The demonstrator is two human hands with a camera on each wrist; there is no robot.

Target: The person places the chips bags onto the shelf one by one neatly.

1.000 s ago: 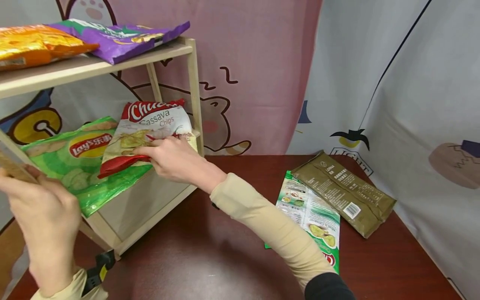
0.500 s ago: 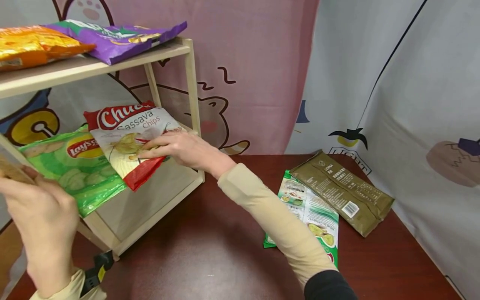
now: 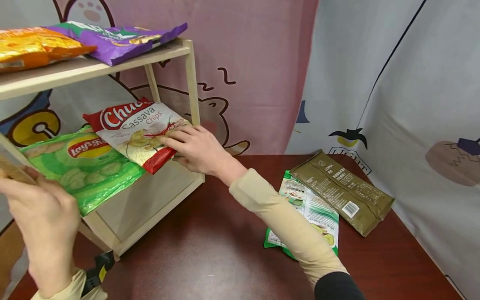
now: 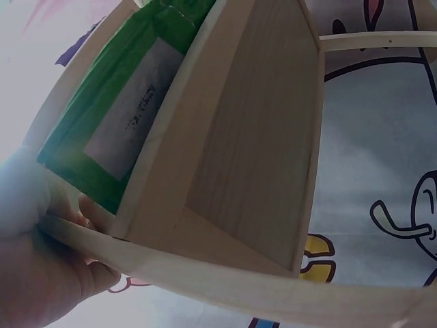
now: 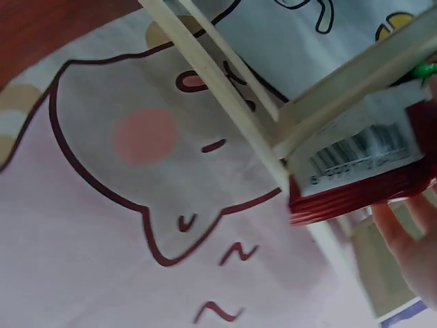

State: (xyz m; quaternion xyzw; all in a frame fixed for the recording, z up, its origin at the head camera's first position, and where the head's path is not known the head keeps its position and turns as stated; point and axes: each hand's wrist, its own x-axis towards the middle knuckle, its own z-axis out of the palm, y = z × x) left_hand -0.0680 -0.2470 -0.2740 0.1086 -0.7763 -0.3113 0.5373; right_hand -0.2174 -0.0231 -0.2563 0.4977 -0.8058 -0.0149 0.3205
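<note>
My right hand (image 3: 200, 150) holds a red and white bag of cassava chips (image 3: 129, 129) by its lower right edge, fingers lying over the front. The bag is tilted on the lower shelf, overlapping a green Lay's chip bag (image 3: 84, 173). In the right wrist view, the barcode side of the cassava chip bag (image 5: 362, 150) shows beside my fingertips (image 5: 392, 229). At the far left, my left hand (image 3: 45, 212) grips a wooden post of the shelf rack (image 3: 15, 166). The left wrist view shows that hand (image 4: 41, 273) wrapped round the post (image 4: 239, 290).
Orange (image 3: 37, 48) and purple (image 3: 123, 43) chip bags lie on the top shelf (image 3: 150, 58). To the right, a brown packet (image 3: 343, 191) overlaps a green and white chip bag (image 3: 311, 212) on the dark red table (image 3: 187, 266). Printed curtains (image 3: 255, 79) hang behind.
The right hand has turned the cassava chip bag so its top points left, then raised its lower end and shifted slightly right. The left hand stays on the post.
</note>
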